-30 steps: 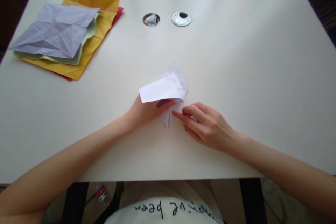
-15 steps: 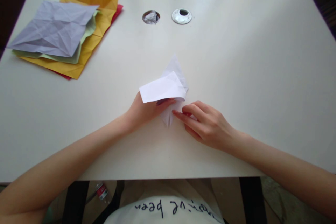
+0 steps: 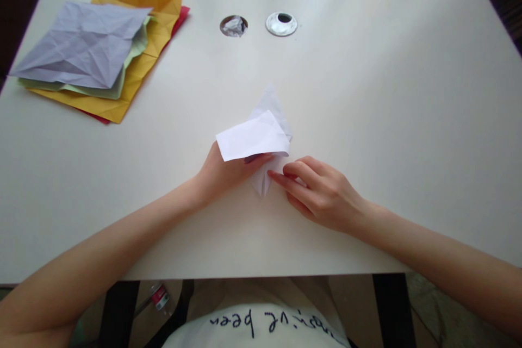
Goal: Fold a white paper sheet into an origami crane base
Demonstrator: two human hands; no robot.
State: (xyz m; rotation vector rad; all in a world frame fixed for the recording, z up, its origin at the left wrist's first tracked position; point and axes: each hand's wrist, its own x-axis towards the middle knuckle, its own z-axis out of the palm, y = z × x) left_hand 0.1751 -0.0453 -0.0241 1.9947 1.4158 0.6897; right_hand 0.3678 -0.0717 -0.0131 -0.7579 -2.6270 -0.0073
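A partly folded white paper [image 3: 261,133] lies at the middle of the white table [image 3: 367,119]. My left hand [image 3: 228,171] reaches under a lifted flap of it, fingers closed on the flap. My right hand [image 3: 320,193] rests on the table at the paper's lower right, its fingers curled and the index fingertip pressing the paper's lower point.
A stack of creased sheets [image 3: 98,46], lavender on pale green, yellow and red, lies at the back left. Two round holes sit at the back: one [image 3: 234,25] stuffed with crumpled paper, one with a metal ring [image 3: 281,24]. A bottle [image 3: 157,296] lies below the table's near edge.
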